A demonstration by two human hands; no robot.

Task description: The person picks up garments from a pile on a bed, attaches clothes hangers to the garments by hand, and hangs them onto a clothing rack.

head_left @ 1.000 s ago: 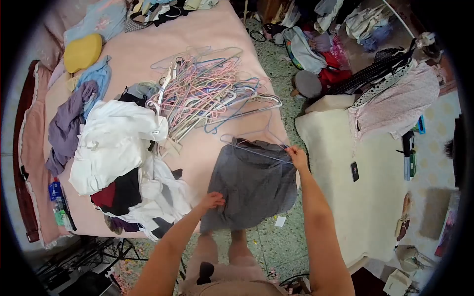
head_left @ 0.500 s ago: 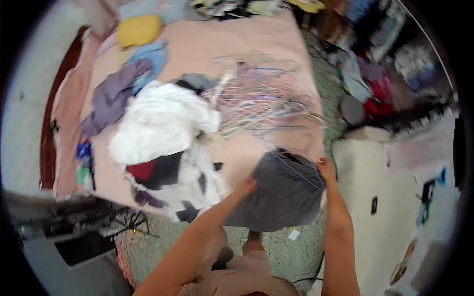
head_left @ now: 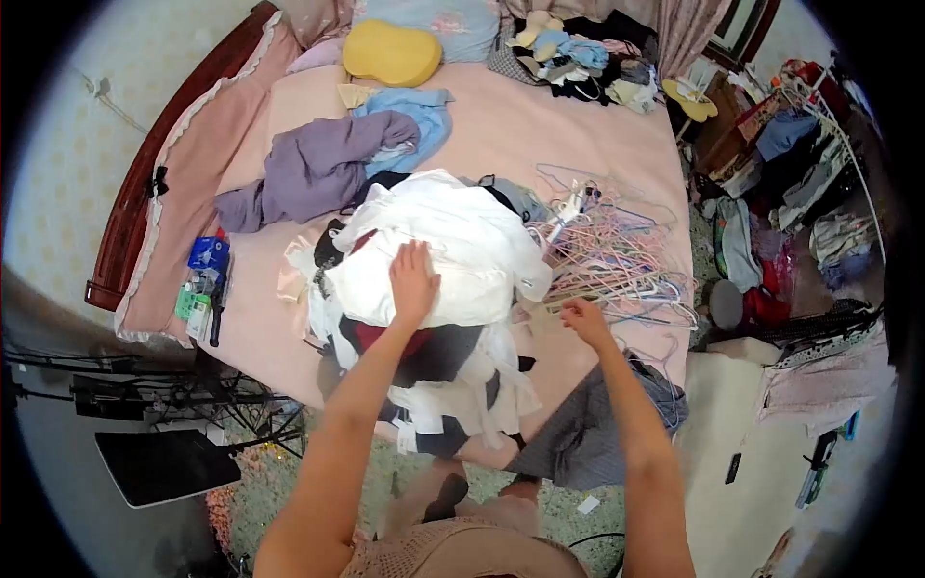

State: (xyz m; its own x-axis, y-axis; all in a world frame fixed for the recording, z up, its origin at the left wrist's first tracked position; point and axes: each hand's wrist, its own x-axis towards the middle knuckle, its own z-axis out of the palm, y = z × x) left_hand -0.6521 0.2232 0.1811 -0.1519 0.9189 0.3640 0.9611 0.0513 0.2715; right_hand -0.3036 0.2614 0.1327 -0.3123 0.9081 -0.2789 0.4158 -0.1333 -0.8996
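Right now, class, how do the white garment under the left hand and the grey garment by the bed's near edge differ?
Colour: the white garment is pale, the grey garment dark.
Place: the white garment tops a heap of clothes; the grey garment lies apart, nearer the bed's corner.
Contact: the left hand appears to rest on the white garment; neither hand grips the grey garment.
Both look rumpled.

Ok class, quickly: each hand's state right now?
Left hand: open, on the white clothes.
Right hand: partly open, nothing visible in it, near the hangers.
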